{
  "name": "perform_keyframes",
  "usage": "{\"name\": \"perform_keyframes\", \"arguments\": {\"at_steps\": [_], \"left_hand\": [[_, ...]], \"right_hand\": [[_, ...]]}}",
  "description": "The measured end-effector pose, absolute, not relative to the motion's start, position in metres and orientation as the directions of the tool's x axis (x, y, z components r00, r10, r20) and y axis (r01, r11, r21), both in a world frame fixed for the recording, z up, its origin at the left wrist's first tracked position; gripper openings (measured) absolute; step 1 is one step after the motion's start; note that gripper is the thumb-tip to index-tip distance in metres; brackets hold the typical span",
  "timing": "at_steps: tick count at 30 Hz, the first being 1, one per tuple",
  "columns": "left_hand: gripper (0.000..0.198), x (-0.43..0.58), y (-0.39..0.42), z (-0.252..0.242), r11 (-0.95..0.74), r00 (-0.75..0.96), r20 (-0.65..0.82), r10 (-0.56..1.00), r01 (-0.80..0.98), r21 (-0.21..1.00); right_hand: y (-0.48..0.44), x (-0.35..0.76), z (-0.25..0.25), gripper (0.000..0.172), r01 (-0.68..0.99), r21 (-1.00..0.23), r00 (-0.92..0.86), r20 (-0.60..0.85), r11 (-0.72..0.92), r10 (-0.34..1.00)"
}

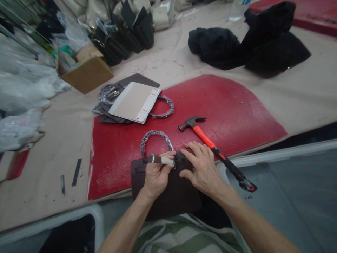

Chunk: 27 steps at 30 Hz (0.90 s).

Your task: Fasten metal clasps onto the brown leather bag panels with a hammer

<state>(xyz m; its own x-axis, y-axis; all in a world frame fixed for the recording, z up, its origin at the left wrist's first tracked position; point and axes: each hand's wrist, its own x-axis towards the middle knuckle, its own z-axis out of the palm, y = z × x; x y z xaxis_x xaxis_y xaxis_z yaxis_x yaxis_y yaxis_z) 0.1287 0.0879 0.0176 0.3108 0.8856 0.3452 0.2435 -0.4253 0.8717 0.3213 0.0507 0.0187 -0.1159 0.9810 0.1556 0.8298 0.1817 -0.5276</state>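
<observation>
Brown bag (179, 200) overhangs red mat (237, 105); left hand (155, 177) pinches strap (160, 160), right hand (201, 168) flat.

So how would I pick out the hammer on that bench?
Find the red mat on the beige table. Near its front edge, beside the person's right hand, lies the hammer. Its orange handle sets it apart from the dark brown bag.

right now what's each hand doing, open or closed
Left hand: closed on a small metal-tipped piece, held over the dark bag.
Right hand: open, pressed flat on the dark bag's top edge, holding nothing.
</observation>
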Motion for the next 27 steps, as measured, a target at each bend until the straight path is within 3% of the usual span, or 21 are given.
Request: {"name": "perform_keyframes", "arguments": {"at_steps": [27], "left_hand": [[0.015, 0.14, 0.085, 0.02, -0.408, 0.284, 0.32, 0.904, 0.35, 0.843]], "right_hand": [[0.051, 0.321, 0.017, 0.061, 0.813, -0.549, -0.108, 0.187, 0.194, 0.977]]}}
